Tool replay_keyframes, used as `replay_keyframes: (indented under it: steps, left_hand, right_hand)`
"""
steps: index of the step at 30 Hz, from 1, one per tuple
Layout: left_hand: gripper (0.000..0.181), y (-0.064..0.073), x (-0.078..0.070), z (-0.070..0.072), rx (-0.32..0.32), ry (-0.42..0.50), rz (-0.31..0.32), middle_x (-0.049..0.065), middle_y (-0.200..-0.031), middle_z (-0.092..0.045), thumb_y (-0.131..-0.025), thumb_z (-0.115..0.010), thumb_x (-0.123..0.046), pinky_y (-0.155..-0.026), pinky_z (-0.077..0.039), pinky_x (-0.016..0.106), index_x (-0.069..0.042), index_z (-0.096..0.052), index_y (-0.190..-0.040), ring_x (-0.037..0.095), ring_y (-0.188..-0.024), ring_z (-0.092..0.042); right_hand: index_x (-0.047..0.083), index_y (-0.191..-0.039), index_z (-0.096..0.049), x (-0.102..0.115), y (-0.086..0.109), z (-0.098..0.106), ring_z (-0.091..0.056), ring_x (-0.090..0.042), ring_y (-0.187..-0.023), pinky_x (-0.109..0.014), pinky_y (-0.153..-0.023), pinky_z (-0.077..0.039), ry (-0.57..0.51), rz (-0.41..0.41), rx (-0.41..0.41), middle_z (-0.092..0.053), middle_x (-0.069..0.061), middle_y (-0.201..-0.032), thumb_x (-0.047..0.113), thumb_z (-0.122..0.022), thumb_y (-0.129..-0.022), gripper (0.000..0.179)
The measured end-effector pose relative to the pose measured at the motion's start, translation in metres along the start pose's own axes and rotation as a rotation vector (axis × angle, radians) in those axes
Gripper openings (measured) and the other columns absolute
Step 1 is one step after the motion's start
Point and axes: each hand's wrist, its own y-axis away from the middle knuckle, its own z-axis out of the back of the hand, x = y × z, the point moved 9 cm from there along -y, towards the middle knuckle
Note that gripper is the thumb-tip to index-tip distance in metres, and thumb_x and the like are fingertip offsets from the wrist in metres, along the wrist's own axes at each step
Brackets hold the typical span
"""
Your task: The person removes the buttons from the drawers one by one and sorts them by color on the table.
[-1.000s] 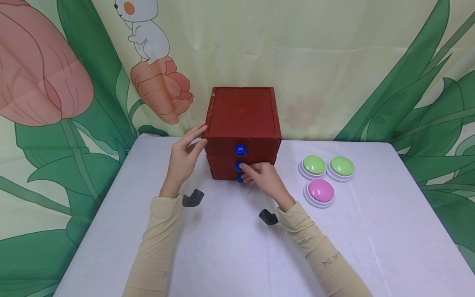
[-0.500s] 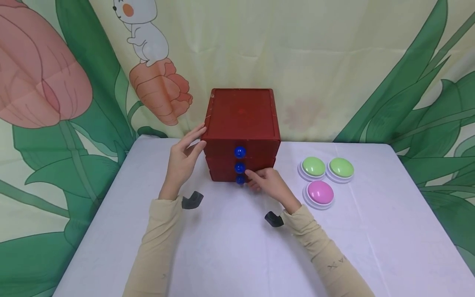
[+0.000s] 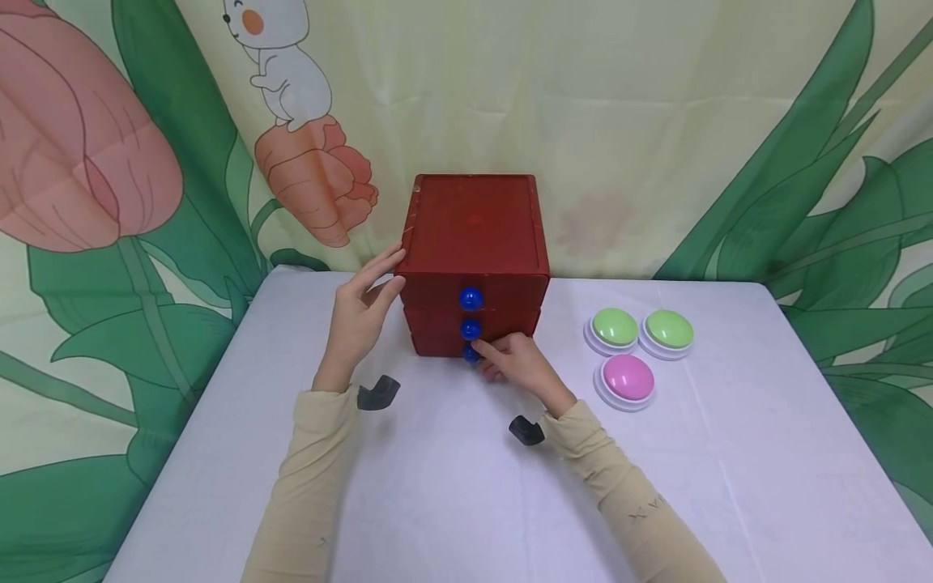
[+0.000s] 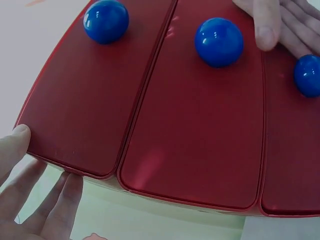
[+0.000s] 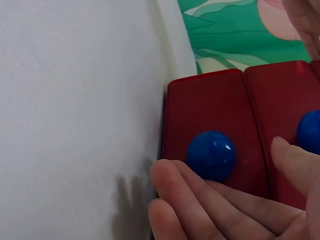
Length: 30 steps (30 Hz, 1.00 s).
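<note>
A dark red drawer box (image 3: 474,231) with a column of blue knobs stands against the back curtain. My left hand (image 3: 357,312) rests at its left front edge; in the left wrist view the thumb (image 4: 15,145) touches the front corner and the fingers lie along the side. My right hand (image 3: 521,360) is at the bottom knob (image 5: 211,156). Its fingers extend just under that knob, while the thumb (image 5: 295,160) stands apart, near the middle knob (image 5: 311,131). Higher up is the top knob (image 3: 470,299). All drawers look pushed in.
Two green-topped round push buttons (image 3: 615,327) and a pink one (image 3: 628,377) sit right of the box on the white table (image 3: 437,486). A black piece juts from each sleeve cuff. Behind hangs a printed curtain (image 3: 619,121).
My right hand has left the middle knob, drawn slightly right, and come back lower, beside the bottom knob. My left hand stays on the box edge; the drawers look the same.
</note>
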Motion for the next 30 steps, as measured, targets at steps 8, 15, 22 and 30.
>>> replay_keyframes:
  steps: [8,15,22,30]
  left_hand:
    - [0.042,0.0,0.004,0.001,-0.003,0.013,-0.002,0.008,-0.149,-0.051,-0.097,-0.061,-0.003,-0.104,-0.049,0.03,0.0,-0.056,-0.139,0.02,-0.136,-0.05]
    - [0.042,0.0,0.0,0.001,0.001,0.044,-0.011,0.011,-0.149,-0.051,-0.096,-0.061,0.0,-0.104,-0.049,0.028,0.003,-0.056,-0.138,0.023,-0.136,-0.049]
    - [0.042,0.0,0.001,0.0,-0.005,0.042,-0.013,0.011,-0.149,-0.051,-0.096,-0.06,0.0,-0.104,-0.049,0.029,0.003,-0.055,-0.138,0.024,-0.136,-0.049]
    - [0.042,0.0,0.001,0.0,-0.005,0.046,-0.016,0.011,-0.149,-0.051,-0.097,-0.06,0.0,-0.104,-0.049,0.029,0.003,-0.055,-0.138,0.024,-0.135,-0.05]
  right_hand:
    - [-0.004,-0.096,-0.076,-0.004,-0.005,-0.012,-0.074,-0.025,-0.071,-0.036,-0.066,-0.061,0.007,-0.037,0.004,-0.075,-0.015,-0.08,0.032,-0.061,-0.099,0.04]
    - [-0.004,-0.098,-0.075,-0.009,-0.009,-0.015,-0.074,-0.023,-0.07,-0.033,-0.065,-0.061,-0.025,-0.059,-0.012,-0.075,-0.014,-0.08,0.032,-0.06,-0.1,0.04]
    - [-0.003,-0.096,-0.076,-0.01,-0.008,-0.015,-0.074,-0.022,-0.07,-0.033,-0.065,-0.062,-0.009,-0.067,-0.01,-0.075,-0.013,-0.079,0.033,-0.06,-0.1,0.04]
    - [-0.001,-0.087,-0.078,-0.01,-0.004,-0.017,-0.074,-0.02,-0.069,-0.031,-0.065,-0.061,0.02,-0.085,-0.008,-0.075,-0.011,-0.076,0.035,-0.061,-0.098,0.042]
